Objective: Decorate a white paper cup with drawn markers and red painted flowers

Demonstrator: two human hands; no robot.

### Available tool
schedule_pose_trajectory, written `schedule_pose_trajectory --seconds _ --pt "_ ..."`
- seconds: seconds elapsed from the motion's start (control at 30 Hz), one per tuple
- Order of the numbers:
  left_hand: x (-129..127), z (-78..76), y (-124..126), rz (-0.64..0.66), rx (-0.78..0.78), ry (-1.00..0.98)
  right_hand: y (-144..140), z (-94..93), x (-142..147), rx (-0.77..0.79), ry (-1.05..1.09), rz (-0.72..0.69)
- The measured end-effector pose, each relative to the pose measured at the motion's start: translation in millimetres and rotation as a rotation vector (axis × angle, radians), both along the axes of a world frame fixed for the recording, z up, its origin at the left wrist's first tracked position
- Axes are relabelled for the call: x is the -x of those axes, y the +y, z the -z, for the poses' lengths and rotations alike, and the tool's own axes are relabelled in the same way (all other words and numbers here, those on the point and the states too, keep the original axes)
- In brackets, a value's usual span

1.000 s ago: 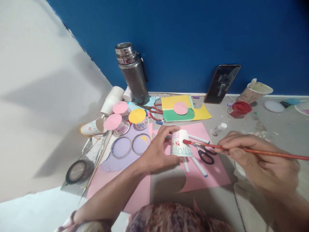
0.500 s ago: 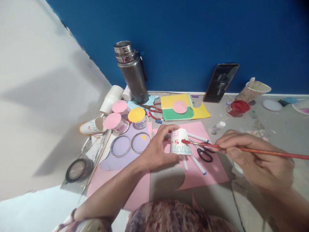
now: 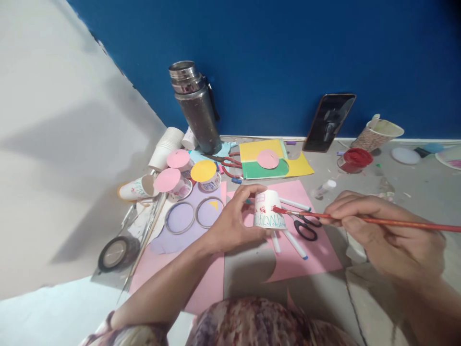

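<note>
Upside down, a white paper cup (image 3: 265,217) is gripped from its left side by my left hand (image 3: 237,218), thumb near the rim and fingers by the base. It bears a pink window drawing, red dabs and green grass-like strokes. My right hand (image 3: 389,240) pinches a thin paintbrush (image 3: 382,221) with a red handle. The brush's red-coated tip meets the cup's side at its right. Behind and below the cup, white markers (image 3: 296,245) and black-handled scissors (image 3: 306,229) lie on pink paper (image 3: 320,259).
Decorated cups with pink (image 3: 167,180) and yellow discs (image 3: 203,171) stand left, near a steel flask (image 3: 198,115). A tape roll (image 3: 114,253) lies farther left. At the back right are a phone (image 3: 329,122), a red paint jar (image 3: 355,160) and a patterned cup (image 3: 378,136).
The brush tip stays at the cup's right side, where the red mark looks slightly larger. My right hand has shifted a little to the right; the cup has risen slightly.
</note>
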State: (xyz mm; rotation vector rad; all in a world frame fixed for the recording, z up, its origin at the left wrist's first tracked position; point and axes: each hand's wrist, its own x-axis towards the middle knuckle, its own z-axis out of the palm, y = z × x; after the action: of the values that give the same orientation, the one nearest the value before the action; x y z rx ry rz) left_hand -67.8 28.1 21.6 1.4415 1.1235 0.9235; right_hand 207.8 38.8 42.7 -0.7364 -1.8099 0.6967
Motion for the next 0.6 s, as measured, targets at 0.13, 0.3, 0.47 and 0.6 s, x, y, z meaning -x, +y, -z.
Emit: schedule_pose_trajectory --seconds 0.13,0.3,0.47,0.6 --pt "0.6 0.5 0.2 0.003 -0.004 0.014 0.2 -0.5 0.9 0.009 0.048 0.04" --pt "-1.1 0.3 -0.2 -0.007 0.005 0.0 2.4 -2.1 0.8 -0.019 0.0 -0.05" --pt "-2.3 3.3 0.5 0.002 -0.004 -0.076 0.9 -0.8 -3.0 -0.011 0.103 0.042" --pt "-2.0 4.7 0.4 0.005 -0.002 -0.081 1.5 -3.4 -2.1 -0.034 0.074 0.003"
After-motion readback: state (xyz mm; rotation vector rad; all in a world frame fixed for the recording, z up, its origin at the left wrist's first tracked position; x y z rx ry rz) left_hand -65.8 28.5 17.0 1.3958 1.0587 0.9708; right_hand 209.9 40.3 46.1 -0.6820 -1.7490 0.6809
